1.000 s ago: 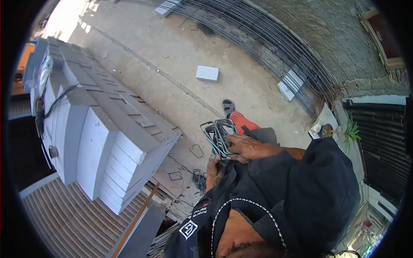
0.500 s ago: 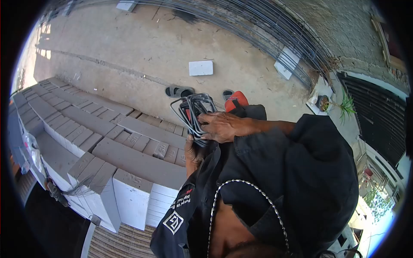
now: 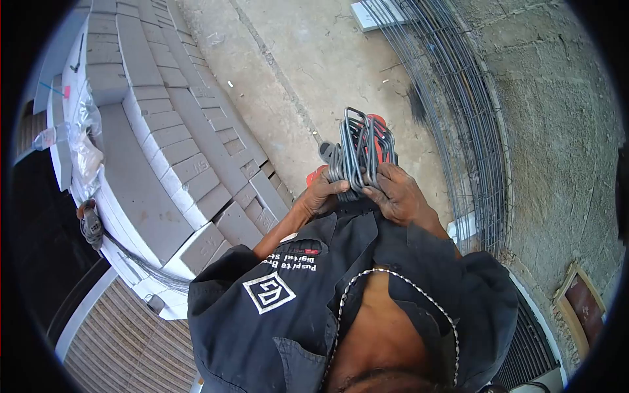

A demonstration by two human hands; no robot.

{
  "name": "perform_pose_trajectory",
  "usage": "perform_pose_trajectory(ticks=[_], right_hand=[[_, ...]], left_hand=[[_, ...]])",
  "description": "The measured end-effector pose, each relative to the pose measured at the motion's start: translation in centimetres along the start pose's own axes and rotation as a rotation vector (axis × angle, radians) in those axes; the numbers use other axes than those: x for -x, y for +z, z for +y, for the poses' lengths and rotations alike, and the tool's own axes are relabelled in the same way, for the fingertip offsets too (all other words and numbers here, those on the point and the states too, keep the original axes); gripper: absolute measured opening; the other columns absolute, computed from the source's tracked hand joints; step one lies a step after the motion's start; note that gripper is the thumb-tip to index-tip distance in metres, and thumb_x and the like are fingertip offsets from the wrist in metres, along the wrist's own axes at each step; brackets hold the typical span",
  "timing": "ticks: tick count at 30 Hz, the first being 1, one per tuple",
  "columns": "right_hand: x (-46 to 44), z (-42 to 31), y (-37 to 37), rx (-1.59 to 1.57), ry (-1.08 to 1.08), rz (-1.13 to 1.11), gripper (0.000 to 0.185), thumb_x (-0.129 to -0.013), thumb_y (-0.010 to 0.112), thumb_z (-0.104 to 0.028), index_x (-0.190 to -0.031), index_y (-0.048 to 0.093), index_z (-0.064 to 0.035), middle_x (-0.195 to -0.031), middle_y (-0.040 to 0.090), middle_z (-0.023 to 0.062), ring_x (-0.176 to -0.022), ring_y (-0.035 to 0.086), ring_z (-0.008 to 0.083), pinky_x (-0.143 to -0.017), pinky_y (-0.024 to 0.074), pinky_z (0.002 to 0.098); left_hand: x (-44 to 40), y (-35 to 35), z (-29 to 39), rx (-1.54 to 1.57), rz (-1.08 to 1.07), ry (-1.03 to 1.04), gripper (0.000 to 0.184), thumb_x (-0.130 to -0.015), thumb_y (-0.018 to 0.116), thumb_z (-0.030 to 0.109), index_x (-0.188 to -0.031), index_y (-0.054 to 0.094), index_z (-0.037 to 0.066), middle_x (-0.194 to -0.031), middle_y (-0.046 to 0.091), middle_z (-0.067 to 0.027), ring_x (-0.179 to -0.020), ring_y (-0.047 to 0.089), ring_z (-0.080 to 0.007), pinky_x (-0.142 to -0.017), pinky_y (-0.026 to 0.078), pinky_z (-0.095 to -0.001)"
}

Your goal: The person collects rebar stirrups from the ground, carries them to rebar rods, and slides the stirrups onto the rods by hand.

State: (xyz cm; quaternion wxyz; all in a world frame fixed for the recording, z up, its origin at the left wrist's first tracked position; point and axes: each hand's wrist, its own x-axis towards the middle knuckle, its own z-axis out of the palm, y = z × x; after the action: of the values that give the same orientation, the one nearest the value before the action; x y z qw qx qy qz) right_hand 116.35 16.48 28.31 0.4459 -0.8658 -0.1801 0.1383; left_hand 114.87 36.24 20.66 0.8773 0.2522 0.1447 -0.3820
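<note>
A bundle of grey steel rebar stirrups (image 3: 357,154), bent into rectangular loops, is held out in front of my chest. My left hand (image 3: 322,194) grips its lower left side, with the thumb across the near ends. On the lower right side my right hand (image 3: 401,195) is closed round the loops, its thumb near the middle. The stirrups stand roughly side by side, a few leaning apart at the top. Red cloth or footwear shows behind and between them, partly hidden.
Stacked pale blocks (image 3: 147,124) run along my left, with clear plastic (image 3: 85,141) and a tool (image 3: 90,224) on their outer edge. Long steel bars (image 3: 452,98) lie to the right on white blocks, beside a rough wall (image 3: 557,124). Concrete floor (image 3: 308,72) stretches ahead.
My view has turned right, toward the bars and wall. The stirrup bundle has swung to the front of my chest. My right hand has shifted from on top of it to its right side.
</note>
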Motion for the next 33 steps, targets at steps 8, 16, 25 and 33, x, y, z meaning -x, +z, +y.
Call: perform_pose_trajectory(ticks=[8, 16, 25, 33], right_hand=[[-25.8, 6.8, -6.5, -0.230, 0.045, -0.025, 0.023, -0.080, 0.067, -0.020, -0.089, 0.060, 0.0002, -0.081, 0.053, 0.0131, -0.077, 0.057, 0.0301, -0.066, 0.0453, 0.0361], [-48.2, 7.0, -14.1, -0.636, 0.120, -0.148, 0.034, -0.081, 0.069, -0.023, -0.105, 0.058, -0.0018, -0.094, 0.065, 0.0098, -0.086, 0.062, 0.0162, -0.077, 0.0473, 0.0294], [-73.7, 9.3, -16.8, -0.520, 0.202, -0.204, 0.025, -0.077, 0.073, -0.022, -0.090, 0.067, -0.0006, -0.074, 0.065, 0.0061, -0.062, 0.059, 0.0099, -0.054, 0.0452, 0.0248], [-98.5, 3.5, -17.3, -0.534, 0.502, -0.143, 0.019, -0.074, 0.075, -0.018, -0.078, 0.068, -0.0014, -0.064, 0.064, 0.0034, -0.058, 0.056, 0.0069, -0.051, 0.0439, 0.0236]], left_hand=[[-16.1, -0.2, 18.4, -0.436, 0.394, 0.318, 0.032, -0.072, 0.075, 0.022, -0.092, 0.064, -0.001, -0.086, 0.065, -0.0045, -0.078, 0.059, -0.0107, -0.072, 0.047, -0.0255], [-25.8, 5.6, 40.1, -0.476, 0.552, 0.468, 0.030, -0.067, 0.076, 0.011, -0.091, 0.064, -0.004, -0.083, 0.067, -0.0093, -0.072, 0.062, -0.0123, -0.068, 0.051, -0.0258], [-38.5, -1.1, 62.6, -0.360, 0.500, 0.385, 0.034, -0.063, 0.076, 0.002, -0.093, 0.062, -0.004, -0.084, 0.066, -0.0099, -0.071, 0.063, -0.0147, -0.068, 0.052, -0.0269], [-44.6, -6.4, 87.6, -0.283, 0.427, 0.224, 0.044, -0.060, 0.079, 0.003, -0.100, 0.060, -0.003, -0.087, 0.066, -0.0095, -0.076, 0.064, -0.0155, -0.072, 0.052, -0.0281]])
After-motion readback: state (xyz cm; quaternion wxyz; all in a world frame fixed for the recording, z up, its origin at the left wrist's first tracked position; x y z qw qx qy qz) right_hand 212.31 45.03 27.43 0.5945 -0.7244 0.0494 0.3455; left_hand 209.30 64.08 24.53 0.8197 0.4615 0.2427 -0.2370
